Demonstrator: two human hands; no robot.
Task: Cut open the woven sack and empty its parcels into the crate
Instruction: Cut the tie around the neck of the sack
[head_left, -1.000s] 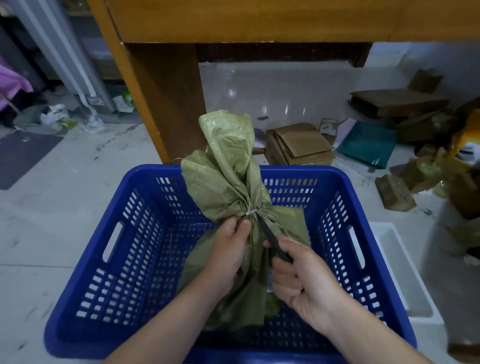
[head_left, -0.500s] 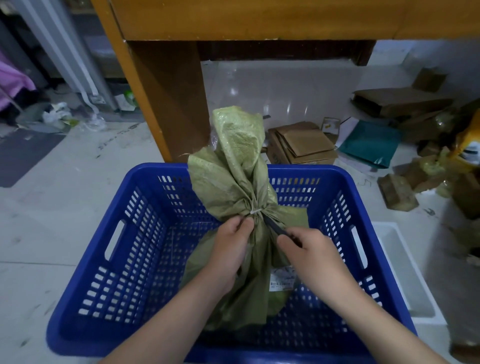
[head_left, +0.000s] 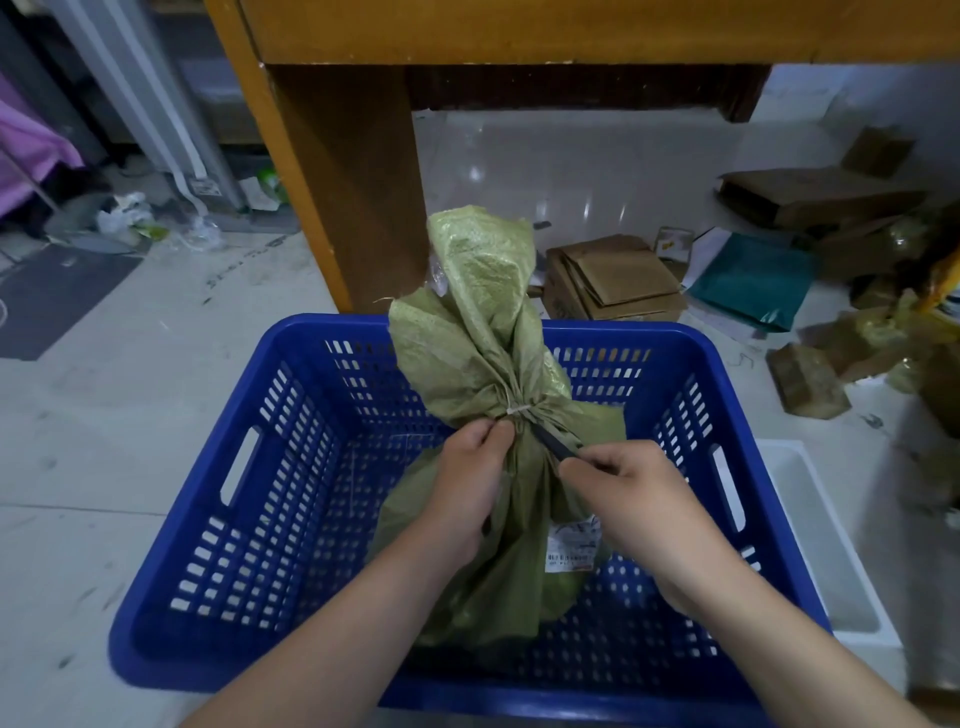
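Sack upright in crate, left hand gripping neck, right hand gripping blade.

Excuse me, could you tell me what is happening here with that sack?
A person is opening a green woven sack that stands in a blue crate. The left hand pinches the gathered neck just under the white tie, and the right hand points a dark blade at it. The sack is tied shut, with no parcels out.
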